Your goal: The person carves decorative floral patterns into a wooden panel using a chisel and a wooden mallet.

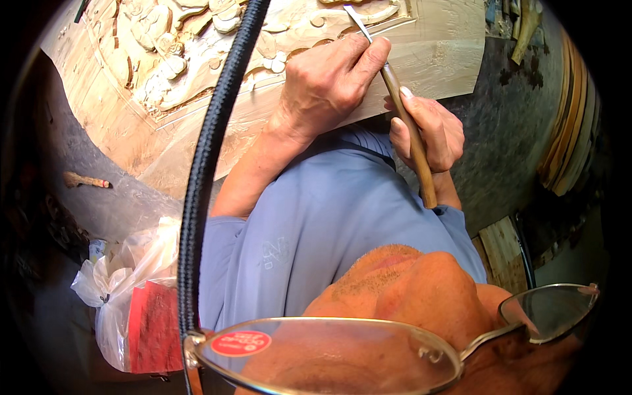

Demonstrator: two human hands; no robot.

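Note:
My left hand [329,85] is closed round the front of a wood carving chisel, its thumb and fingers pressed on the shank near the blade. The chisel's wooden handle [416,141] slants back toward my chest, and my right hand [438,131] grips it around the middle. The narrow metal blade [359,22] points away from me, its tip on the carved part of a pale wooden panel [447,49]. Raised scrolls and rounded shapes [158,39] stand out in relief over the panel's far left. My left wrist lies by the panel's near edge.
A black braided cord [209,145] crosses the view at left. A short wooden stick [85,180] lies on the grey surface left of the panel. Nearer are a clear plastic bag [112,289] and a red sheet-like thing [155,326]. Long wooden strips [569,118] stand at right.

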